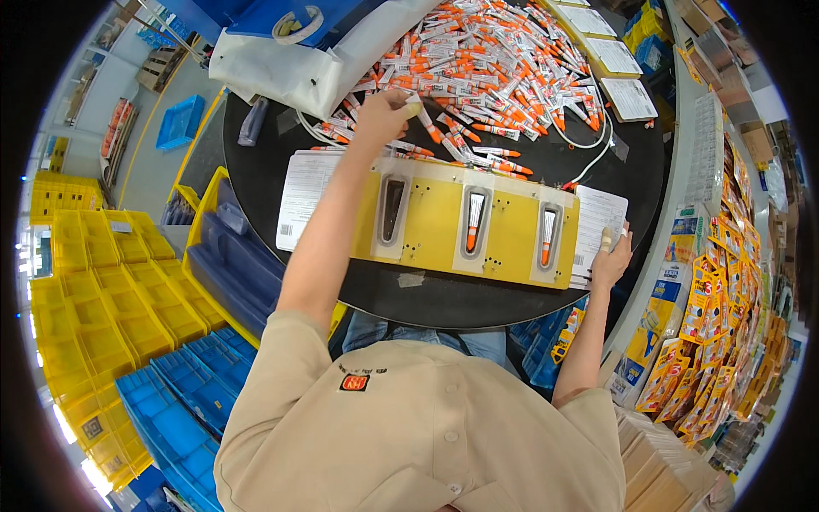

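Observation:
My left hand (pixel 382 118) pinches a small white tube with an orange cap (pixel 432 128) at the near edge of a large heap of such tubes (pixel 478 64). In front of me lies a yellow fixture (pixel 435 218) with three slots, each lined with a clear plastic blister. The left blister (pixel 393 209) shows only a dark inside. One capped tube rests in the middle blister (pixel 474 220), another in the right one (pixel 547 235). At the fixture's right end, my right hand (pixel 612 258) touches a stack of printed cards (pixel 597 218), its fingers apart.
Another card stack (pixel 300 192) lies left of the fixture on the round black table (pixel 444 303). A white cable (pixel 597 154) crosses the table. Yellow crates (pixel 119 290) and blue crates (pixel 171 410) stand left. Packaged cards (pixel 699 324) crowd the right side.

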